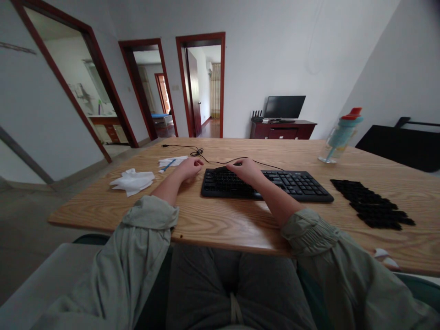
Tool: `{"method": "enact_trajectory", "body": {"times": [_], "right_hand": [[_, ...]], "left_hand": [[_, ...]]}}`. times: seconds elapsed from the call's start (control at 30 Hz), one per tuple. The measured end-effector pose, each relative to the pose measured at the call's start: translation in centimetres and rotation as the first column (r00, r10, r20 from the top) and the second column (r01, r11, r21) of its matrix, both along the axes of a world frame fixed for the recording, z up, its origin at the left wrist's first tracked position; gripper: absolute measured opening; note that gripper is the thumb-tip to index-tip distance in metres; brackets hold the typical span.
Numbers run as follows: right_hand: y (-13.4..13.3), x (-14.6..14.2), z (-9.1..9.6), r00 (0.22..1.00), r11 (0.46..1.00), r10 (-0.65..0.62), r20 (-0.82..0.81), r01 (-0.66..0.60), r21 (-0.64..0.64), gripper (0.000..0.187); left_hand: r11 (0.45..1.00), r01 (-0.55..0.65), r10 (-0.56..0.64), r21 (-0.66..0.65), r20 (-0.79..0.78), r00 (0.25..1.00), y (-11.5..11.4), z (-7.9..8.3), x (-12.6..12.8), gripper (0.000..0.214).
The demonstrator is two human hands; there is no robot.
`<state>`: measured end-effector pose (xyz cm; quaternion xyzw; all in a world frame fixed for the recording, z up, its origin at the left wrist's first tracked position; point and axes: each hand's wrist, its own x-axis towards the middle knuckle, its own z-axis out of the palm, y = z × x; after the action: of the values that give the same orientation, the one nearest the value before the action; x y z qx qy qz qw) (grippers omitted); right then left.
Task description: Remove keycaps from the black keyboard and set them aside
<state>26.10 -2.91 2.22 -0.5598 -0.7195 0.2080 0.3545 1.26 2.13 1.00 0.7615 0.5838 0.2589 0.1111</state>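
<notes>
Looks like keyboard work: keyboard (295, 185) flat on worktop (220, 217), my right hand (246, 170) has fingers clamped on a slim dark thing (221, 169) over its left half. Left hand (189, 169) beside it, fingers curled, grip can't tell. Next calls for light touch.

The right hand (248, 170) is over the keyboard (297, 184), left hand (188, 168) beside.
</notes>
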Motion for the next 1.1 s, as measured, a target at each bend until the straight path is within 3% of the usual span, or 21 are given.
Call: {"method": "enact_trajectory", "body": {"times": [0.27,0.47,0.77,1.1], "right_hand": [[-1.0,-0.3,0.5,0.998,0.999,-0.042,0.055,0.04,0.034,0.033],[-1.4,-0.4,0.4,0.998,0.998,-0.03,0.049,0.027,0.053,0.036],[-2.2,-1.3,0.1,0.999,0.997,0.03,-0.038,-0.027,0.077,0.033],[-2.3,-1.2,-0.4,0.998,0.979,0.018,0.059,-0.03,0.204,0.034]], "left_hand": [[0.995,0.1,-0.099,-0.013,0.012,0.995,-0.4,0.7,-0.5,0.031],[0.965,0.254,-0.253,-0.061,0.015,0.967,-0.7,0.7,-0.7,0.029],[0.967,0.232,-0.238,-0.109,-0.048,0.97,-1.4,0.9,-0.2,0.024],[0.977,0.192,-0.202,-0.09,-0.129,0.971,-2.3,1.6,0.3,0.025]]}}
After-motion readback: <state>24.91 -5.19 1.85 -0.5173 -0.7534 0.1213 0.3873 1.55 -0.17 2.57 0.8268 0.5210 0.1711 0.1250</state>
